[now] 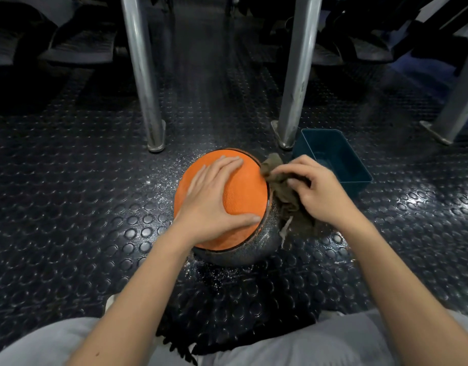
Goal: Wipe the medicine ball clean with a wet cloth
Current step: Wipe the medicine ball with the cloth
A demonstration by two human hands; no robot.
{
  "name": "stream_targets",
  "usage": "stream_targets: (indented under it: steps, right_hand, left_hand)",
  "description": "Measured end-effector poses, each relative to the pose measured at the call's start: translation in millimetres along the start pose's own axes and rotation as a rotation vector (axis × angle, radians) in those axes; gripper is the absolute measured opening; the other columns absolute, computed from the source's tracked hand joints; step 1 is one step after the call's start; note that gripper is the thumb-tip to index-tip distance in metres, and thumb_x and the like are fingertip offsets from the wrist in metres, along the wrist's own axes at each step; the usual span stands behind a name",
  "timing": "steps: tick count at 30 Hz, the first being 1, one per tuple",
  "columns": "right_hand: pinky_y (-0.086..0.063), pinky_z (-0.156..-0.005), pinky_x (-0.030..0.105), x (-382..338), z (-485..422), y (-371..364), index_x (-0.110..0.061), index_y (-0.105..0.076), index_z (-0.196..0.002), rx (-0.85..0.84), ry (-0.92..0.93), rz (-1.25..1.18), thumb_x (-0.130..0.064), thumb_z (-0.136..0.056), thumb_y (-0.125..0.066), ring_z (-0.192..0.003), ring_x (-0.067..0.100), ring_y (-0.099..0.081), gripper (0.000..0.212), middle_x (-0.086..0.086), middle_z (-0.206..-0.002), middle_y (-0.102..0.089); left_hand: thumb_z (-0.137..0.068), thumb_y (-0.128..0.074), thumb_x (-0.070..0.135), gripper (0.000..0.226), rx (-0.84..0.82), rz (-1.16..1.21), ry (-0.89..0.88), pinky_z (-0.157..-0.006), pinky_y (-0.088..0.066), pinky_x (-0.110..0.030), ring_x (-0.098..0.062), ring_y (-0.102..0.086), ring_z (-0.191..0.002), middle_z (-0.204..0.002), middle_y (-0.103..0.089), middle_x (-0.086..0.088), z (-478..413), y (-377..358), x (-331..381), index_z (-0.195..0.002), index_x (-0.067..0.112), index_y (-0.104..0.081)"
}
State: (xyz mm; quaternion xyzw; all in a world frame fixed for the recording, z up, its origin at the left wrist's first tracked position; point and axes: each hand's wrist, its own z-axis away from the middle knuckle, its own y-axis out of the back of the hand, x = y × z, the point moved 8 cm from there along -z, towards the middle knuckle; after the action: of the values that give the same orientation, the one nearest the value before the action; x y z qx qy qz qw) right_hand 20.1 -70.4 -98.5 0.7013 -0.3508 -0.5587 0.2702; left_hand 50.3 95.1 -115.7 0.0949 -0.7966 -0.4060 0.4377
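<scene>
**Medicine ball held and wiped on the studded floor**

Grey trousers fill the bottom edge, cut off by the frame. Between the knees lies a dark fringed shape, too shadowed to identify. Both bare forearms reach up from there to the middle of the frame.

The ball rests on the black studded floor at centre frame. Its orange top faces the camera and a dark, textured lower band is only partly visible. The left hand lies on the orange top, fingers straight and spread, covering much of it.

The right hand is at the ball's right side, fingers curled around a bunched brown cloth that touches the ball's edge. Most of that contact is hidden behind the cloth.

Just beyond the right hand, a teal tub stands on the floor; whether it holds water cannot be told. Two metal legs rise behind the ball, cut off at the top edge. Past them, everything is dim.
</scene>
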Motion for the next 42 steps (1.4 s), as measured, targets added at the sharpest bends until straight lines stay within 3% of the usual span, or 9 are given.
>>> stream_targets:
  steps: [4,8,13,18,22,25,31,37,42]
  right_hand:
    - [-0.028,-0.085,0.011,60,8,11,-0.015,-0.069,-0.109,0.076,-0.335,0.102,0.009,-0.087,-0.053,-0.108,0.022,-0.053,0.036,-0.001,-0.098,-0.053]
    - [-0.032,-0.087,0.002,21,7,60,-0.022,-0.066,-0.106,0.376,-0.152,-0.024,0.009,-0.086,-0.055,-0.103,0.011,-0.053,0.039,-0.004,-0.101,-0.057]
    - [-0.038,-0.091,0.008,-10,6,2,-0.039,-0.063,-0.091,-0.003,0.012,-0.153,0.009,-0.085,-0.056,-0.098,-0.002,-0.055,0.049,-0.012,-0.098,-0.059]
    - [-0.034,-0.088,0.015,57,11,4,-0.018,-0.071,-0.101,0.098,-0.292,0.101,0.010,-0.086,-0.053,-0.105,0.021,-0.055,0.037,-0.003,-0.097,-0.056]
    - [-0.037,-0.090,0.011,20,6,31,-0.022,-0.068,-0.104,0.282,-0.104,-0.072,0.009,-0.085,-0.057,-0.101,0.006,-0.056,0.038,-0.009,-0.098,-0.059]
    - [-0.039,-0.090,0.012,-1,3,19,-0.035,-0.064,-0.097,0.132,0.021,-0.246,0.010,-0.083,-0.059,-0.096,-0.006,-0.055,0.047,-0.015,-0.098,-0.060]
    - [-0.037,-0.089,0.024,47,9,13,-0.017,-0.069,-0.108,0.202,-0.228,0.187,0.009,-0.086,-0.054,-0.104,0.025,-0.052,0.037,-0.002,-0.099,-0.055]
    - [-0.037,-0.088,0.007,4,4,10,-0.035,-0.062,-0.098,0.206,-0.001,-0.232,0.013,-0.082,-0.058,-0.095,-0.010,-0.054,0.050,-0.016,-0.097,-0.059]
    - [-0.029,-0.084,0.017,44,8,5,-0.019,-0.070,-0.105,0.210,-0.200,0.150,0.009,-0.086,-0.053,-0.101,0.027,-0.053,0.038,-0.005,-0.097,-0.056]
  left_hand:
    - [-0.050,-0.052,0.078,0.104,-0.005,0.037,-0.004,-0.105,0.005,-0.010,0.019,-0.006,-0.124,-0.130,-0.015,0.039,0,1,-3,-0.141,0.034,-0.029]
    - [-0.049,-0.054,0.077,0.096,-0.007,0.067,-0.006,-0.105,0.006,-0.009,0.019,-0.006,-0.125,-0.127,-0.013,0.045,-1,2,-5,-0.134,0.042,-0.023]
    - [-0.049,-0.056,0.076,0.094,-0.007,0.095,0.007,-0.112,-0.002,-0.021,0.018,-0.007,-0.128,-0.127,-0.015,0.046,-4,2,-11,-0.132,0.044,-0.025]
    - [-0.049,-0.058,0.075,0.095,-0.008,0.122,0.011,-0.116,-0.003,-0.028,0.018,-0.006,-0.129,-0.130,-0.015,0.044,-3,3,-17,-0.133,0.044,-0.026]
    - [-0.047,-0.058,0.074,0.095,0.001,0.139,0.052,-0.117,-0.007,-0.034,0.014,-0.012,-0.128,-0.128,-0.015,0.045,-3,8,-23,-0.132,0.044,-0.028]
    - [-0.046,-0.057,0.075,0.095,0.011,0.141,0.085,-0.117,-0.008,-0.033,0.007,-0.016,-0.132,-0.129,-0.018,0.041,-3,10,-26,-0.131,0.045,-0.028]
    - [-0.047,-0.054,0.077,0.096,0.024,0.139,0.122,-0.116,-0.005,-0.031,0.002,-0.014,-0.137,-0.137,-0.023,0.029,-4,12,-31,-0.134,0.044,-0.027]
    - [-0.047,-0.052,0.076,0.103,0.033,0.137,0.156,-0.111,-0.003,-0.026,0.011,-0.012,-0.127,-0.136,-0.022,0.030,-4,13,-35,-0.140,0.037,-0.031]
    - [-0.047,-0.054,0.077,0.104,0.038,0.158,0.152,-0.111,-0.012,-0.026,0.007,-0.015,-0.126,-0.136,-0.021,0.029,-2,15,-34,-0.140,0.036,-0.031]
